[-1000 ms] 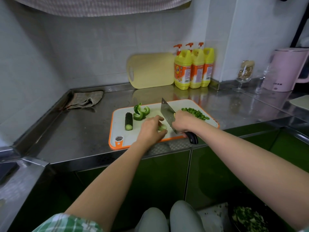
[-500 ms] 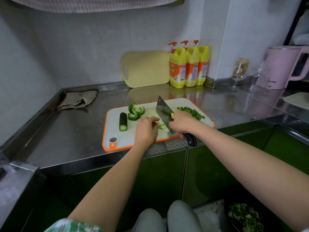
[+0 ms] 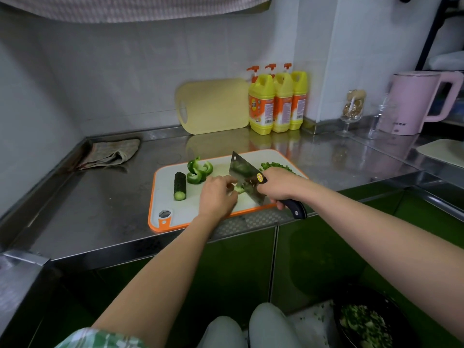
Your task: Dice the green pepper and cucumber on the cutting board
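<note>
A crumpled cloth (image 3: 110, 153) lies far left on the shiny metal surface (image 3: 100, 197), close to the wall. Next comes the white cutting board (image 3: 163, 197) with an orange edge, near the front of the surface. On its left part lies a short dark piece of cucumber (image 3: 180, 185), its cut end facing the person. Just beside it, a little further back, sit some curly bits of green pepper (image 3: 199, 170). Behind them a yellow board (image 3: 213, 106) leans on the wall.

The left hand (image 3: 217, 194) is in the middle of the cutting board. Its fingers are curled and hold down a small pale green piece (image 3: 238, 189). I cannot tell if that piece is cucumber or pepper. The big knife (image 3: 241, 169) stands right against those fingers, with its edge down on the piece. The right hand (image 3: 276, 185) grips the knife tightly where the blade meets the black handle.

Behind the right hand is a little pile of tiny green bits (image 3: 276, 167) on the board. Three yellow bottles (image 3: 276, 104) stand at the wall. Further right is a stemmed glass (image 3: 352, 109), then a pink kettle (image 3: 414, 101). Down low on the right, a dark bowl (image 3: 351, 307) holds chopped green scraps.
</note>
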Motion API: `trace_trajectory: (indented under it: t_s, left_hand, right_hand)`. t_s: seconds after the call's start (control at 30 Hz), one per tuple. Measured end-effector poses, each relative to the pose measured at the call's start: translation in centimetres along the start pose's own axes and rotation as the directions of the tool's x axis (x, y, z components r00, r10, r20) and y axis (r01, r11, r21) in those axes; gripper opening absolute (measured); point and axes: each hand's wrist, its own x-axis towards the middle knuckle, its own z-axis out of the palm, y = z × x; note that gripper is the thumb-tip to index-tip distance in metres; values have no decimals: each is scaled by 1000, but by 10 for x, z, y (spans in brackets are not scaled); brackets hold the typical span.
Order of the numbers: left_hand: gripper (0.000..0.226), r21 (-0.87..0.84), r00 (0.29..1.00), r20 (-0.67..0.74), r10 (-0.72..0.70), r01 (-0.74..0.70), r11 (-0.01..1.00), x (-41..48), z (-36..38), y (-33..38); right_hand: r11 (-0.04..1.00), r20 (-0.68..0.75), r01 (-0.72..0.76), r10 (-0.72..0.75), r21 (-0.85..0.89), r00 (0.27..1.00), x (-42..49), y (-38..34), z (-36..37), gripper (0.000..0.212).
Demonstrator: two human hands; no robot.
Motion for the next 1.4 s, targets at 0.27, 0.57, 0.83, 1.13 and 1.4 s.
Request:
trace_trajectory:
  t_s: [0.27, 0.57, 0.83, 1.13, 1.4]
  left_hand:
    - [19, -40, 997, -55, -60, 58, 997, -3, 5, 1]
    - [16, -116, 993, -100, -70, 58, 992, -4, 8, -2]
    - [12, -108, 993, -95, -71, 60, 992, -2, 8, -1]
    - [13, -133, 996, -49, -77, 70, 989, -1, 2, -1]
    - [13, -152, 994, -43, -99, 91, 984, -2, -1, 0]
  right_hand:
    - [999, -34, 23, -24, -27, 999, -5, -2, -3, 14]
    - [995, 0, 24, -25, -93, 1000, -6, -5, 0, 18]
    - [998, 59, 14, -10, -68, 998, 0, -1, -5, 18]
    - [991, -49, 21, -27, -133, 998, 22, -13, 14, 16]
    - [997, -182, 18, -31, -71, 983, 26, -6, 18, 12]
